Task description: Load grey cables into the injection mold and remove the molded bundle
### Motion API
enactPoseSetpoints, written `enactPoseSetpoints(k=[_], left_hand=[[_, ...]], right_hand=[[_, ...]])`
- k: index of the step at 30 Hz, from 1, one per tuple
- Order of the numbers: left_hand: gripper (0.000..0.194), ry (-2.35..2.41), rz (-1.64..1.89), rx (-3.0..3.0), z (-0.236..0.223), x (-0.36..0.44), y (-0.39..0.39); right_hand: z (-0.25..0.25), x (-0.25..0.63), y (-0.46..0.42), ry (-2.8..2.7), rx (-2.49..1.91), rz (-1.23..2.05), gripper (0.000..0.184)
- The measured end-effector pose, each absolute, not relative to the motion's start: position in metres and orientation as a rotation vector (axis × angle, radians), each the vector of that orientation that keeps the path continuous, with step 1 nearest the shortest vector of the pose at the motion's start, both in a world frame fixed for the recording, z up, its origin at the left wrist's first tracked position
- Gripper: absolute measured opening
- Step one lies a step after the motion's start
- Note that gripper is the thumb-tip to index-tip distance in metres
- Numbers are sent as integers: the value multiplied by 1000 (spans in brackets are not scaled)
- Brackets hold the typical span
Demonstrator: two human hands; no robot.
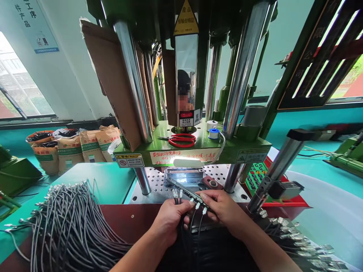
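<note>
My right hand grips the near end of a long dark metal bar that slants up to the left, toward the press opening. Several cables with bright metal connectors sit along the bar near my fingers, their black leads hanging down. My left hand is closed round a few more black cables, whose metal ends stick up above the fingers. The left thumb reaches to one connector at the bar's edge. Behind the bar lies a metal mould block on the perforated press bed.
A large bundle of black cables lies at the left, and another cable pile at the right. Red-handled pliers and a blue-rimmed spool rest on the green press plate. A metal post stands at the right.
</note>
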State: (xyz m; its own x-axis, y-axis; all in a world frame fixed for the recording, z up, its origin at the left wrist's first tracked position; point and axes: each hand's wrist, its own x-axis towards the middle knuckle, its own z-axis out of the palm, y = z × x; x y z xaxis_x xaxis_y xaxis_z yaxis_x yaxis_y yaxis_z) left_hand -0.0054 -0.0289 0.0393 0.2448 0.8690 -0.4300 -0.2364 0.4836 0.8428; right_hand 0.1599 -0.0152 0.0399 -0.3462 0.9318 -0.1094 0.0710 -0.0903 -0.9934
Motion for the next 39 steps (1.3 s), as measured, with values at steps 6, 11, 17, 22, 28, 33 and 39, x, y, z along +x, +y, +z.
enactPoseSetpoints(k=[6,11,17,22,28,33,39], left_hand=[[19,1026,851,727,40,-5,-30],[14,1014,868,675,39,-7,-27],[12,1094,1012,610,35,-16,-24],[12,1127,1023,628,34,-16,-22],[23,1085,974,662,30,-14,-23],[28,1065,946,672,30,-15,-23],[26,1088,912,663,32,-15,-25]], right_hand=[[37,160,-16,-1544,-1161,1457,44],[39,159,-16,-1530,-1162,1479,44],[45,166,-12,-1287,-1255,1553,47],[43,166,-11,-1311,-1221,1553,49],[36,164,-9,-1370,-1149,1547,45],[30,164,-10,-1386,-1170,1527,41],[32,163,-11,-1467,-1190,1482,43]])
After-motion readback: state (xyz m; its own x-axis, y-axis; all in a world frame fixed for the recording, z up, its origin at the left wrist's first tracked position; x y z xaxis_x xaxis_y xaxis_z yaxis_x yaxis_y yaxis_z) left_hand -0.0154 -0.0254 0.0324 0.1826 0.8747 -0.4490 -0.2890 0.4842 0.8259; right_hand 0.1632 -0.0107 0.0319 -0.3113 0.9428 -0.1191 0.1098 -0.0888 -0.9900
